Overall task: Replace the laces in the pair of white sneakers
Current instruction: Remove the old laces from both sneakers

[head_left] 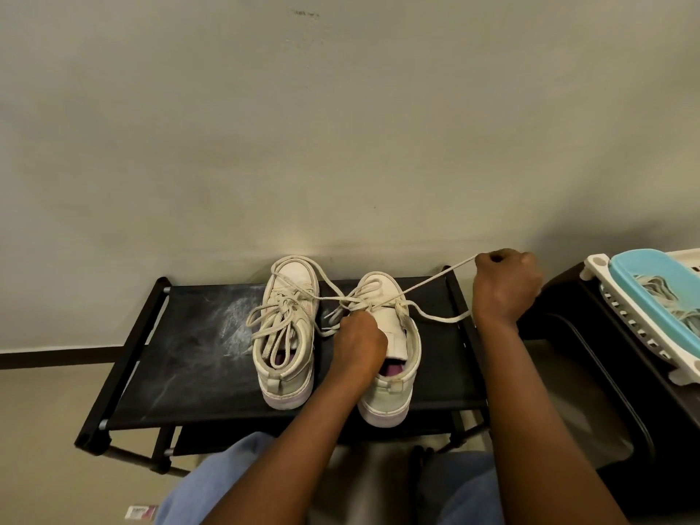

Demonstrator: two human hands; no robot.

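Left sneaker (284, 327) and right sneaker (394, 388) sit side by side on the rack (189, 354), toes to the wall (341, 145) at twelve o'clock, lace (435, 278) runs to the right hand (507, 286) at two o'clock, tub (644, 293) at three o'clock

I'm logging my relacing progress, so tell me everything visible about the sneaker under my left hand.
The sneaker is an off-white low-top with a thick pale sole, standing upright on the black rack shelf, heel toward the camera, toe toward the wall, beside the other sneaker. Its tongue lies back over the opening, a purple insole showing. Its lace is loosened: the left hand grips it at the eyelets, the right hand pulls one end taut.
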